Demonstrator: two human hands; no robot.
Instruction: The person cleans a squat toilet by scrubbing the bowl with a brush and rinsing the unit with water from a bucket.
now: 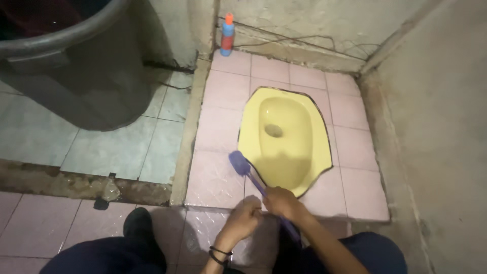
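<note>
A purple long-handled brush (240,164) points up and left, its head resting on the pink tiles beside the near-left rim of a yellow squat toilet (284,139). My right hand (281,202) is closed around the brush handle. My left hand (245,218) sits right beside it, fingers curled, touching the handle near the same spot; a dark band circles its wrist. The lower end of the handle runs down behind my right forearm.
A large dark grey tub (76,61) stands at the upper left on grey tiles. A blue and red bottle (227,34) stands at the back wall. A raised pink tile platform (218,127) surrounds the toilet. A concrete wall (436,127) closes the right side. My dark shoe (138,223) is at the bottom.
</note>
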